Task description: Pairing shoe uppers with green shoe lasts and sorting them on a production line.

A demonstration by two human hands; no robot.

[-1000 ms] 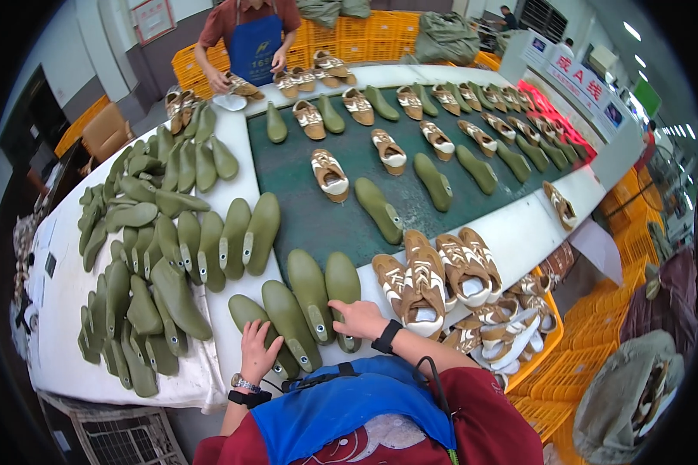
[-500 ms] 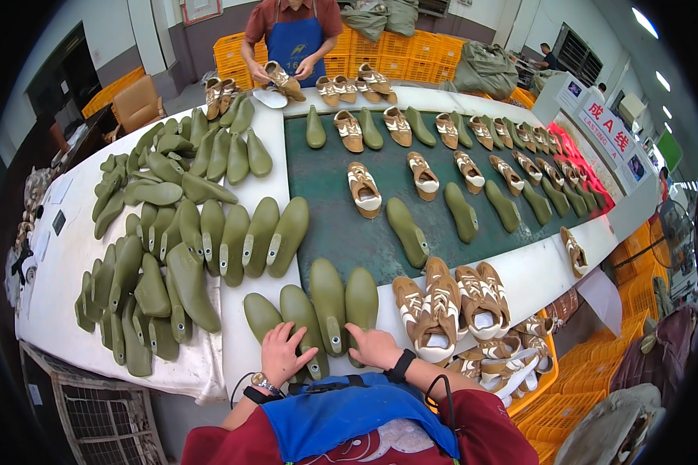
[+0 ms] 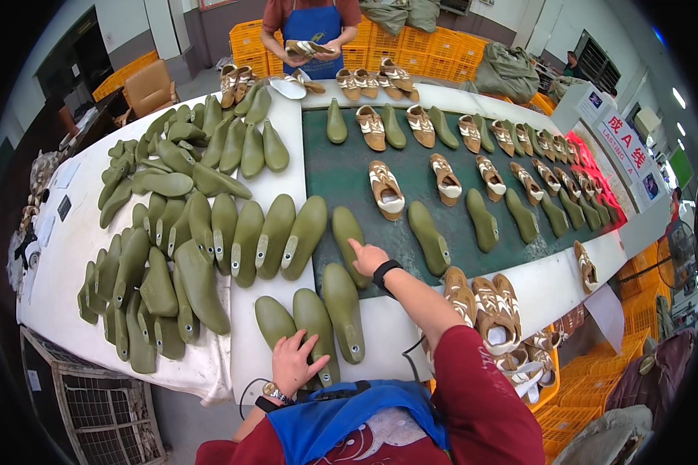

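My left hand (image 3: 296,363) lies with spread fingers across the heel end of a green shoe last (image 3: 312,319), beside another green last (image 3: 273,319) at the table's near edge. Reaching forward, my right hand (image 3: 369,260) has its fingers around the heel end of a green last (image 3: 347,232) on the dark green belt (image 3: 341,170). Between my hands stands one more last (image 3: 341,306), touched by neither. To the right of my right forearm are brown-and-white sneakers (image 3: 495,314).
Many green lasts (image 3: 186,287) crowd the white table on the left. Lasts and sneakers (image 3: 385,190) line the belt in rows. Across the table a person in a blue apron (image 3: 312,27) handles a shoe. Orange crates (image 3: 574,387) stand at the right.
My right hand has moved forward with a last from the near edge onto the belt. My left hand stays on its last. The person opposite has lifted a shoe piece.
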